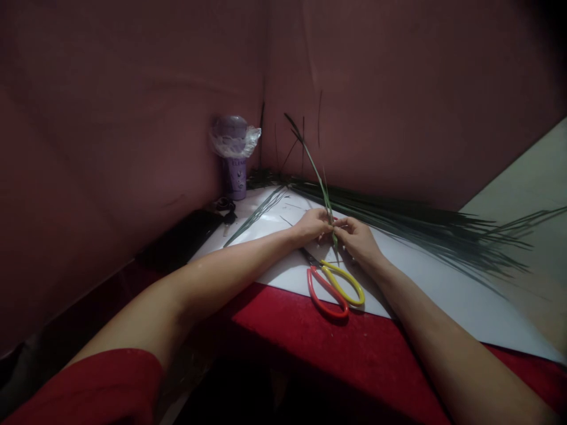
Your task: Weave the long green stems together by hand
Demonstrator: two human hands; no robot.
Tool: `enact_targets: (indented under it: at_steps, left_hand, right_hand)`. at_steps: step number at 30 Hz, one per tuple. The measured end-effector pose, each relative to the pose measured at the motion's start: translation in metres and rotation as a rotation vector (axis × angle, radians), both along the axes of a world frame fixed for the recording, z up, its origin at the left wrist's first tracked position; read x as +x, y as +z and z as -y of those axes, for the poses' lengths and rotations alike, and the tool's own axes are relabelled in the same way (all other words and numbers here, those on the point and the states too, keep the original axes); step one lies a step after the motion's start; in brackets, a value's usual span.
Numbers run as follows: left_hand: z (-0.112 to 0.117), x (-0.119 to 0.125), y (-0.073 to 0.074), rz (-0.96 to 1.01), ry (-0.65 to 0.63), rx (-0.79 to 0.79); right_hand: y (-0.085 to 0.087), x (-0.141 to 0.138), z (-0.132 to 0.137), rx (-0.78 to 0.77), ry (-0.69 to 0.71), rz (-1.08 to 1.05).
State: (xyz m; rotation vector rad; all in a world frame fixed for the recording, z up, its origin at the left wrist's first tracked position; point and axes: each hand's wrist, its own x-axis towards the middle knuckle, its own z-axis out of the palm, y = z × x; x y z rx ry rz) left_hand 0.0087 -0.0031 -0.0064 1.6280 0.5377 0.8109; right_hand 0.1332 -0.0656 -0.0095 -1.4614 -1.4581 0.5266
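Between my two hands, above the white board (283, 271), stands a small bunch of long green leaf strips (319, 177), its tips reaching up and to the left. My left hand (313, 226) pinches the strips from the left side. From the right, my right hand (358, 237) closes its thumb and fingers on the same strips, close to the left fingertips. Just below my hands lie scissors (334, 289) with one red and one yellow handle. Their blades are partly hidden beneath my left hand.
A large pile of long green leaves (411, 221) spreads along the right rear. A few thinner strips (261, 212) lie at the left. A purple cup (237, 174) wrapped in clear plastic stands at the back, near keys (227, 215). Red cloth (283, 316) covers the table's front.
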Motion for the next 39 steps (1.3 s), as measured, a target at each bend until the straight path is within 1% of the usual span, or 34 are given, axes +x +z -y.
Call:
enact_targets:
  at_steps: [5, 11, 17, 20, 22, 29, 35, 39]
  left_hand:
    - [-0.0017, 0.0009, -0.0020, -0.035, 0.008, 0.013]
    - [-0.0013, 0.0007, -0.0020, -0.006, 0.002, 0.006]
    - [0.0012, 0.0010, 0.0018, -0.046, 0.022, 0.011]
    - [0.0028, 0.0006, 0.0039, -0.074, 0.030, 0.019]
    - [0.0029, 0.0002, 0.0042, -0.071, 0.013, 0.023]
    - [-0.0018, 0.0005, -0.0002, -0.036, -0.024, 0.040]
    - [-0.0043, 0.0021, -0.0036, -0.041, -0.014, 0.050]
    - [-0.0029, 0.0023, -0.0025, -0.065, 0.005, 0.069]
  right_hand:
    - [-0.0016, 0.0015, -0.0016, 0.013, -0.011, 0.036]
    - [-0.0027, 0.0030, -0.0022, 0.024, -0.010, 0.062]
    - [-0.0039, 0.0038, -0.0038, 0.057, -0.040, 0.143]
    - [-0.0027, 0.0027, -0.0032, 0.057, -0.040, 0.147]
    - [-0.0009, 0.0013, -0.0017, 0.045, -0.029, 0.141]
    - [0.0004, 0.0005, -0.0003, 0.044, -0.043, 0.167]
    - [-0.0015, 0.0018, -0.0013, 0.062, -0.053, 0.217]
    - [-0.0029, 0.0023, -0.0025, 0.063, -0.063, 0.242]
